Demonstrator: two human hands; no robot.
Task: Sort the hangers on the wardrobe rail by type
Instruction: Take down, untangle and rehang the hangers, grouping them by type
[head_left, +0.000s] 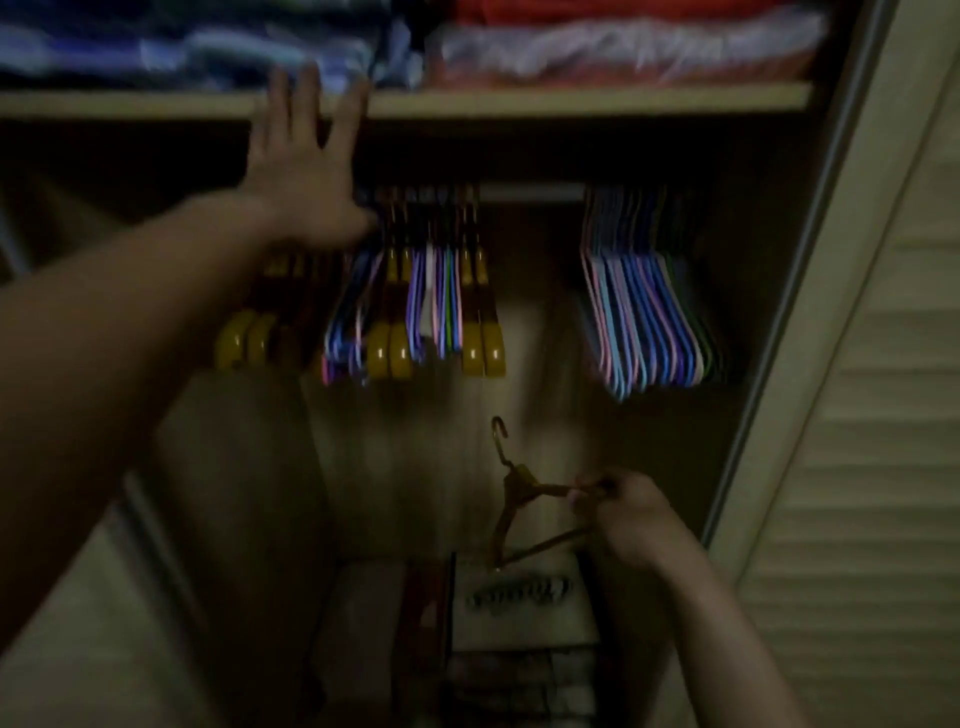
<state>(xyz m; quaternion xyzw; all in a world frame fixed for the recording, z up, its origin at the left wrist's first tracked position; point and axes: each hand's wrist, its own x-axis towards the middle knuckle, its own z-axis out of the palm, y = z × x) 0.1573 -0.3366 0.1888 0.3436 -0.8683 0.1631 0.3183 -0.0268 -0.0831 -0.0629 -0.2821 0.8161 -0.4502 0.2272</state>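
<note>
Your left hand (301, 176) is raised with its fingers (311, 98) straight and spread wide, holding nothing; their tips overlap the pale wooden shelf (571, 101) edge, and the heel of the palm sits just in front of the wardrobe rail (530, 192). Whether the hand touches the hangers there is blurred. Directly right of your thumb hangs the mixed bunch (410, 301): chunky wooden hangers with rounded, glossy yellow-brown shoulders, interleaved with thin wire-like hangers in purple, blue, pink and white. Further right along a bare stretch of the metal rail, well apart from your left fingers, hangs a tidy group of thin hangers (644, 317), all slim and coloured blue, pink and purple. Lower down, your right hand (623, 514) curls its fingers round one arm of a slender brown hanger (524, 493) with a metal hook pointing up; the hanger tilts, its hook to the left of your fingers. Above the shelf lie folded fabrics (623, 47), soft and blurred, blue on the left, orange and white on the right. A slatted louvre door (872, 467) stands right of your right hand.
</note>
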